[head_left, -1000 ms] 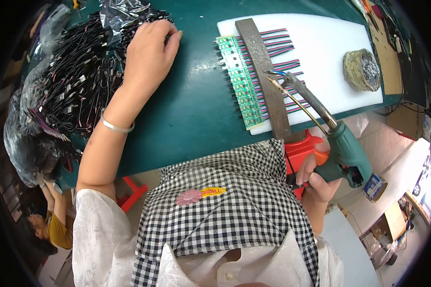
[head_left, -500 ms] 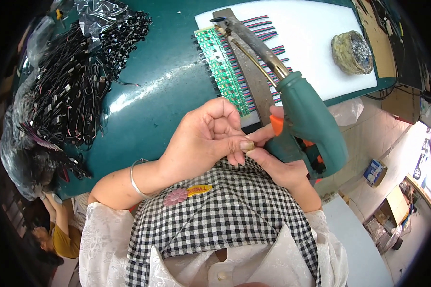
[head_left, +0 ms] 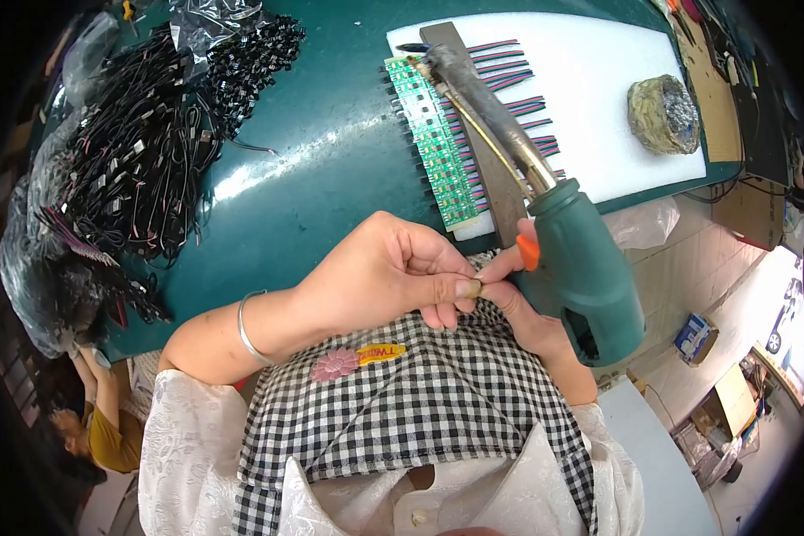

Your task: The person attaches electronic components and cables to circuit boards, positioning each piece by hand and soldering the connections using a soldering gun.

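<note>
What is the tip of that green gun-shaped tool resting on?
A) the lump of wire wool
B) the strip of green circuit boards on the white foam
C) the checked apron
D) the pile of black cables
B: the soldering gun, held in the right hand, has its metal tip at the top end of the green circuit board strip lying on the white foam sheet.

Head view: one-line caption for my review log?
Right hand holds green soldering gun over circuit strip; left hand pinches near its trigger.
</note>
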A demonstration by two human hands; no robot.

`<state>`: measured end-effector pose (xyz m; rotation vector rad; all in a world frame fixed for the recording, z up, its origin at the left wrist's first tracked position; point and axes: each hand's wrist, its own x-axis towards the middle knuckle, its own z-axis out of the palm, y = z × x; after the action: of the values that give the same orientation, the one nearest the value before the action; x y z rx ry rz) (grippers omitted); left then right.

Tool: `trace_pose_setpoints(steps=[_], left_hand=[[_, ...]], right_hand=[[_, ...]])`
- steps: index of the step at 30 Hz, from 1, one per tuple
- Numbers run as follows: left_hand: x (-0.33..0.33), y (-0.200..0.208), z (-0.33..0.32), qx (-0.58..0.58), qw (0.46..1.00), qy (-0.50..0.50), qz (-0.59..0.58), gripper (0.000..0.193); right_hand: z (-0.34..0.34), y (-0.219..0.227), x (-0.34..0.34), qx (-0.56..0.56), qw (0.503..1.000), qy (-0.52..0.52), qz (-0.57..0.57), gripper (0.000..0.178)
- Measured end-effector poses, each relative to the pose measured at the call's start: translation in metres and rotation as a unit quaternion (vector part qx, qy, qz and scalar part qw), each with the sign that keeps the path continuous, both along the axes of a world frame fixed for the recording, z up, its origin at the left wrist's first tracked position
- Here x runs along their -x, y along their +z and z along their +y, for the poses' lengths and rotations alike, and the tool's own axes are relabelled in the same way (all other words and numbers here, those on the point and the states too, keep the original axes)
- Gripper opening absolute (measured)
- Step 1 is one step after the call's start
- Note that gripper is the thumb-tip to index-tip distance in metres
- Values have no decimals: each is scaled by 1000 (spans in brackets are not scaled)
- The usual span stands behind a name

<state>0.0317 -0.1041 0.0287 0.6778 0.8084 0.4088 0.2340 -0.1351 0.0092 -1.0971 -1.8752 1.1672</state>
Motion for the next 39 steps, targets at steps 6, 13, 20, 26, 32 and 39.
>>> trace_pose_setpoints(steps=[6, 13, 20, 26, 32, 39], left_hand=[[4, 1, 4, 12, 998, -64, -2, 10], [9, -21, 16, -32, 985, 47, 160, 12], [9, -23, 22, 28, 983, 22, 181, 15], [8, -22, 27, 43, 983, 7, 178, 15], [6, -20, 26, 34, 980, 6, 194, 16], [6, -22, 28, 25, 980, -10, 196, 17]], right_hand=[[-6, 2, -2, 113, 993, -1, 27, 67], [-13, 0, -9, 77, 984, -126, 103, 64], [-40, -13, -53, 36, 988, -108, 106, 63], [-60, -7, -69, 177, 949, -141, 221, 62], [-73, -7, -73, 205, 939, -169, 219, 47], [-69, -9, -77, 187, 954, -124, 198, 47]])
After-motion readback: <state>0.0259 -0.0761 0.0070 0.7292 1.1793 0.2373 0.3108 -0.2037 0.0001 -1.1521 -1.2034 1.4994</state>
